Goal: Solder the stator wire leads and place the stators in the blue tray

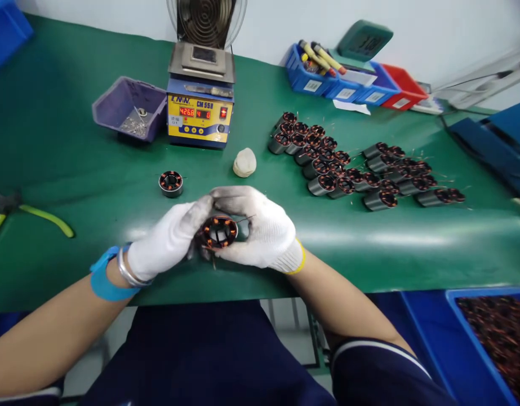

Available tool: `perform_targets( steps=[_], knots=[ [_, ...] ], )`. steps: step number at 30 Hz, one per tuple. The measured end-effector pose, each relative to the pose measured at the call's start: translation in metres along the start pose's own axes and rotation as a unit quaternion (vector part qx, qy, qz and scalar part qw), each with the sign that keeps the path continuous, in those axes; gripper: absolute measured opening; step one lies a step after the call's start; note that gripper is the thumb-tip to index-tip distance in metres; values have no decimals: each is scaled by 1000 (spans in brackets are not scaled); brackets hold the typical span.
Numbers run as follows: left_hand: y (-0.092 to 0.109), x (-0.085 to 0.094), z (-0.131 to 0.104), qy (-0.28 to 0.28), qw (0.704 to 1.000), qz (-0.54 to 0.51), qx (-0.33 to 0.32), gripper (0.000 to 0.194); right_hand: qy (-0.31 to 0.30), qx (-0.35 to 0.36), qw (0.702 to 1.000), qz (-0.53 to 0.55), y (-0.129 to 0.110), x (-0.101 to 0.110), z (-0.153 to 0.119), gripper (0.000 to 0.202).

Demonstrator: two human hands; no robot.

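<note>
Both my hands wear white gloves and together hold one motor stator (pixel 218 232) with copper windings, just above the near edge of the green mat (pixel 74 169). My left hand (pixel 169 239) grips its left side; a blue band and a metal bracelet circle that wrist. My right hand (pixel 262 228) wraps its right and far side, and thin wire ends stick out beside the fingers. A second stator (pixel 170 183) lies alone on the mat, a little beyond my left hand.
A blue-and-yellow solder pot (pixel 200 98) stands at the back centre, a purple bin (pixel 128 107) to its left, a pale lump (pixel 244 162) in front. Several stators (pixel 356 169) are grouped at right. Green-handled cutters (pixel 31 217) lie far left. Blue and red bins (pixel 348 79) stand behind; a blue crate (pixel 488 338) sits lower right.
</note>
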State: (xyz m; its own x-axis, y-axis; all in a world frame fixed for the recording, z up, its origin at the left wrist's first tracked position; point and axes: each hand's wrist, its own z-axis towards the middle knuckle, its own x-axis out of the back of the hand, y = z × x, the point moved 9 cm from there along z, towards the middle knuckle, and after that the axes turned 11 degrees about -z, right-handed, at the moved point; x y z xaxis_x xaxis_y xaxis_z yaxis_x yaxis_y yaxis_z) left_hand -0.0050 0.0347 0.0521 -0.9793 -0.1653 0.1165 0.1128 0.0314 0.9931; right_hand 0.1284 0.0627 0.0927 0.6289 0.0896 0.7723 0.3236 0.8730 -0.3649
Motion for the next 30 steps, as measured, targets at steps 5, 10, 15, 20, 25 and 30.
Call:
perform_targets(
  steps=[5, 10, 15, 20, 25, 30],
  knots=[
    [18, -10, -3, -73, 978, 185, -60, 29, 30, -27, 994, -98, 14, 8, 0, 32],
    [30, 11, -4, 16, 997, -22, -78, 25, 59, -48, 985, -156, 24, 16, 0, 32],
    [18, 17, 1, 96, 994, -37, -46, 18, 32, -70, 986, -147, 25, 11, -1, 32],
    [-2, -3, -4, 32, 993, -100, 58, 15, -4, -94, 987, -132, 24, 12, 0, 38],
    [6, 27, -8, 169, 964, -199, -39, 20, -64, -143, 980, -121, 26, 11, 1, 46],
    [-4, 4, -3, 99, 993, -61, 9, 18, -77, -130, 984, -94, 24, 8, -1, 41]
  ],
)
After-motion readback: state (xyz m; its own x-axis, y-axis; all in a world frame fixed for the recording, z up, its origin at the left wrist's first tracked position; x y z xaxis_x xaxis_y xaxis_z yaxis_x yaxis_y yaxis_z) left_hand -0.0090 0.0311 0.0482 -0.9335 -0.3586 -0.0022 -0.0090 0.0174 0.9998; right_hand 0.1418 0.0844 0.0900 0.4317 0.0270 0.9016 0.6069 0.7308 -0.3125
